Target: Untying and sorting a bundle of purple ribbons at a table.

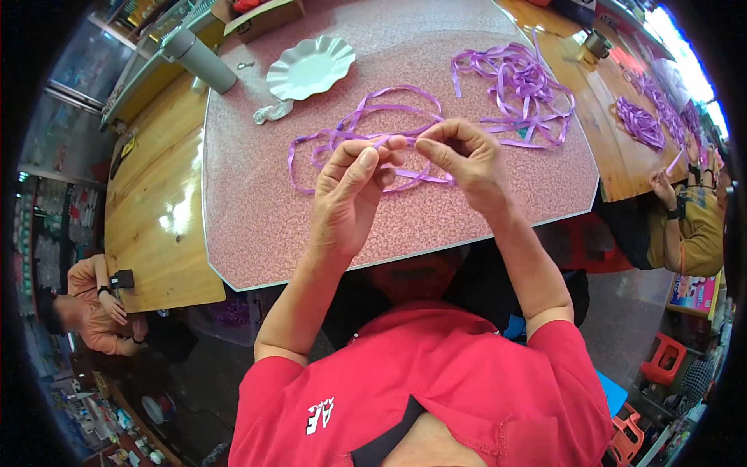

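Observation:
Both my hands are raised over the near middle of the pink speckled table [257,210], pinching a thin purple ribbon [401,89] a short way apart. My left hand [350,175] grips it between thumb and fingertips. A few centimetres to the right, the thumb and forefinger of my right hand [463,159] pinch the same strip. Loose loops of the ribbon lie on the table behind and below my fingers. Farther right rests a tangled heap of purple ribbon [517,78]. The exact spot between my fingertips is too small to make out.
A scalloped pale plate [311,68] stands at the back left beside crumpled clear plastic [273,113] and a grey tumbler [199,61]. On the right wooden table are more ribbon bundles [640,124] and a metal mug [597,44]. One person sits left; another handles ribbon at right.

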The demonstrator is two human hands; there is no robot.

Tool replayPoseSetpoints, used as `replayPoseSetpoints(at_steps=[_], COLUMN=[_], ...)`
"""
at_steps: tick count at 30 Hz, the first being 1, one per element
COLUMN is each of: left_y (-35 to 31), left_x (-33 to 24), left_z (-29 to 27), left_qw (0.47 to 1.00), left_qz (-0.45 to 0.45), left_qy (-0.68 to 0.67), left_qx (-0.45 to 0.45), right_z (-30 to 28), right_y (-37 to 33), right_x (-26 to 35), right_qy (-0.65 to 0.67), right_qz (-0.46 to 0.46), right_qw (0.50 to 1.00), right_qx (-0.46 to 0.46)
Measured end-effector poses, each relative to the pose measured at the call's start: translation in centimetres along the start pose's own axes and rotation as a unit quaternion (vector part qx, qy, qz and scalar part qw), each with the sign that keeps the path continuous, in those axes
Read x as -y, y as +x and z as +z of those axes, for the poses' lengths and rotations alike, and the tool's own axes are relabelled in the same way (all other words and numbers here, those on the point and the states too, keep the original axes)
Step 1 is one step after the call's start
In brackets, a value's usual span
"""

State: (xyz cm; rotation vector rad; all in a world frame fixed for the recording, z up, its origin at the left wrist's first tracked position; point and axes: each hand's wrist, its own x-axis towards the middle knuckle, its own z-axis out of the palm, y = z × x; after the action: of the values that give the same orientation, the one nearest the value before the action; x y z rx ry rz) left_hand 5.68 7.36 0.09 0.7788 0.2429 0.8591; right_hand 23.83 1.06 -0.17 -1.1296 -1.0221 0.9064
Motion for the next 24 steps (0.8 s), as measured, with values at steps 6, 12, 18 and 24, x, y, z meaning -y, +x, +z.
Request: replayPoseSetpoints(at_steps=[6, 12, 18, 24], left_y=[2.1, 3.1, 3.2, 3.0], left_x=[0.6, -0.6, -2.2, -2.8], left_z=[-0.9, -0.3, -0.7, -0.4], left_qw=[0.725, 0.616, 0.645, 0.694], left_qz=[0.343, 0.356, 0.262, 0.246], left_qy=[0.593, 0.677, 0.663, 0.619], left_qx=[0.071, 0.187, 0.274, 0.274], right_z=[1.0, -0.2, 0.0, 0.2], right_y=[-1.6, -0.6, -0.1, 0.4], right_x=[1.3, -0.1, -1.8, -2.5], right_qy=[-0.001, 0.155, 0.312, 0.337], right_qz=[0.053, 0.242, 0.318, 0.323], right_qw=[0.999, 0.956, 0.886, 0.87], right_qx=[-0.003, 0.057, 0.13, 0.16])
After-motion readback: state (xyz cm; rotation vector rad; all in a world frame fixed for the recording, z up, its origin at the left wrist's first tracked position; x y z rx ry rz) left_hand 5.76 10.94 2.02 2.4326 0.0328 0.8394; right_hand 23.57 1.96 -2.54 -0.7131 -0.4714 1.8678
